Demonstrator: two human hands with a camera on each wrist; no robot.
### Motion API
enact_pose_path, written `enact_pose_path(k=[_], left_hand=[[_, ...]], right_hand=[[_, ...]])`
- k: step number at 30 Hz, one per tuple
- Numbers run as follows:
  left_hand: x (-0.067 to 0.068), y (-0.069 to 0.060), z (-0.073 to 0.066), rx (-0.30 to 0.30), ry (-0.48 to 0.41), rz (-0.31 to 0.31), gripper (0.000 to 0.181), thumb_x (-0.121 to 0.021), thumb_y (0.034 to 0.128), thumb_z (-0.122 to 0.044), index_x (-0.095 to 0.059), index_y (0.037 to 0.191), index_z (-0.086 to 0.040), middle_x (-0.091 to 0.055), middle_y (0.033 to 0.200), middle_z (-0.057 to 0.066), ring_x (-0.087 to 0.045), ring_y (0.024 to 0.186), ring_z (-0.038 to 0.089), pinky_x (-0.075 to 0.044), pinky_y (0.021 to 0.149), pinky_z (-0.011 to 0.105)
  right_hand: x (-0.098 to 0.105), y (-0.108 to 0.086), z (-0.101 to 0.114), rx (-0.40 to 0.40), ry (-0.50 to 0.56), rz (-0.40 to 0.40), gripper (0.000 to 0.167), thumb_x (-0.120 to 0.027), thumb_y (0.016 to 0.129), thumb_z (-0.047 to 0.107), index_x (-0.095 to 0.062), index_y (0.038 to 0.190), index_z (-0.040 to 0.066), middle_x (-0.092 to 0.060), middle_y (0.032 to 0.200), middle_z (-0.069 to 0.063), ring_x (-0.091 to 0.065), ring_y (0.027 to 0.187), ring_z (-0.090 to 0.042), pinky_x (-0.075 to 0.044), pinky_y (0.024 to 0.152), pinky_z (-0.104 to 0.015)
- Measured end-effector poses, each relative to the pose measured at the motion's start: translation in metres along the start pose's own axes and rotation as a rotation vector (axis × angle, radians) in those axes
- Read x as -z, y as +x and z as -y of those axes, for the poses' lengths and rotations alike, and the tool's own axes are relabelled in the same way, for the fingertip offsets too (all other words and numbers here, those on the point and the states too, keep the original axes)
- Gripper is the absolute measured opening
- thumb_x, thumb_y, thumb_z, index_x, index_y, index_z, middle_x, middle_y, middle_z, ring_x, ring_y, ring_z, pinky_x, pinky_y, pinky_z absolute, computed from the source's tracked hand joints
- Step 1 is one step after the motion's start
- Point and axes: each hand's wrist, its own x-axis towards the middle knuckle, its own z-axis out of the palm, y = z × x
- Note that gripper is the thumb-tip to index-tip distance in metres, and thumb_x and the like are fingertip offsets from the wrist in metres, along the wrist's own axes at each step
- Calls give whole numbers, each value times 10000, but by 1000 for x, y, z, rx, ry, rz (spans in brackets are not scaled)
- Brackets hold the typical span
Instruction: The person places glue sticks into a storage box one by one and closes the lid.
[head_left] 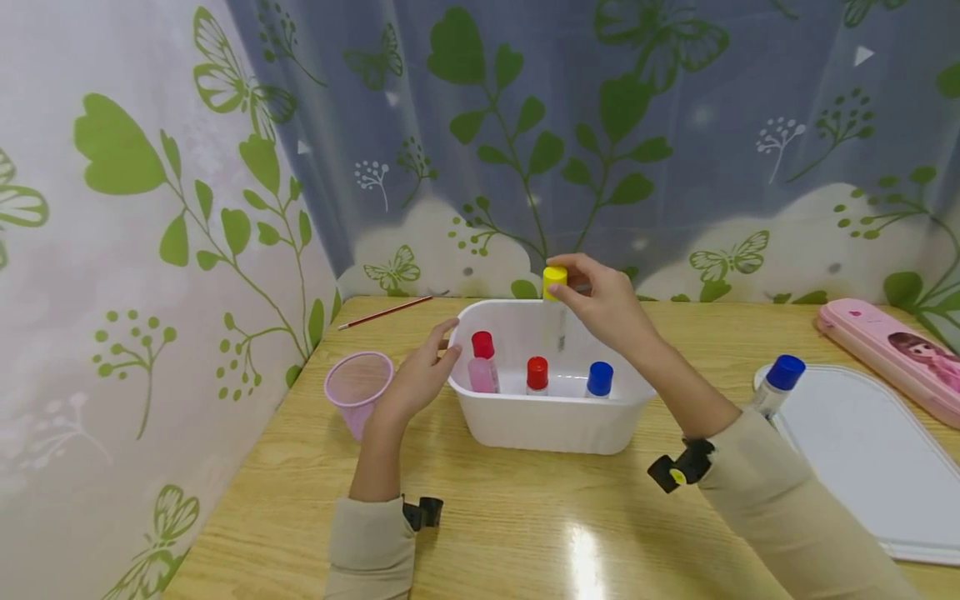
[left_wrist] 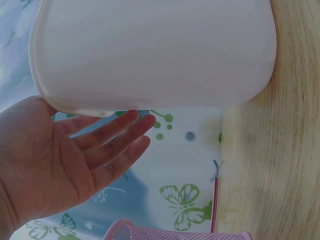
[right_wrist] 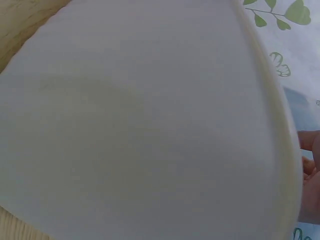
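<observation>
A white plastic basin [head_left: 551,425] stands on the table. My right hand [head_left: 603,304] pinches the yellow cap [head_left: 555,279] of a clear bottle [head_left: 557,321] held upright above the basin's back part. At the basin's left rim rests my left hand [head_left: 420,371]; in the left wrist view its fingers [left_wrist: 107,150] are spread and fairly straight beside the basin wall. Inside the basin are a red-capped bottle with a pink body [head_left: 483,371], another red-capped bottle [head_left: 537,375] and a blue-capped bottle [head_left: 599,379]. The basin wall [right_wrist: 150,120] covers most of the right wrist view.
Left of the basin stands a pink mesh cup [head_left: 358,387], with a thin red stick [head_left: 386,312] behind it. On the right are a blue-capped clear bottle [head_left: 780,379], a white board [head_left: 862,458] and a pink pencil case [head_left: 892,354]. A patterned curtain [head_left: 480,167] hangs behind.
</observation>
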Motion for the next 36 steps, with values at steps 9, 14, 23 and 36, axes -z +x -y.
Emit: enact_pose_path(k=[9,14,23,36], left_hand=[[0,0,1,-1,6,-6,482,-400,983,-345,-279,1437,-237,-427,1348,155,-447,1177,334,-389,920,502],[-1,0,1,-5,-4,-7,479,-404,984,-331,-281,1436,-233,-427,1345,153,-450,1175,327,-395,916,500],[0,2,2,-3,18,-6,485,-404,981,-327,-280,1439,-223,-443,1332,162,-456,1167,338,-384,926,498],[-1,0,2,-38,32,-20,488,-401,982,-329,-286,1435,-191,-445,1322,201,-454,1164,369,-378,925,513]], right_hand=[[-20,3,-9,-30,41,78,324,-628,881,116,-566,1188,34,-617,1011,-124,-596,952,-272,-507,782,-363],[-27,2,-18,-51,25,105,311,-636,876,122,-569,1166,33,-619,1041,-123,-589,965,-276,-503,788,-374],[-38,1,-27,-125,11,178,304,-639,869,97,-567,1154,23,-601,1084,-133,-565,1011,-292,-485,828,-377],[-42,-3,-30,-124,-28,272,254,-627,857,27,-558,1093,-36,-600,1036,-171,-583,978,-323,-488,823,-361]])
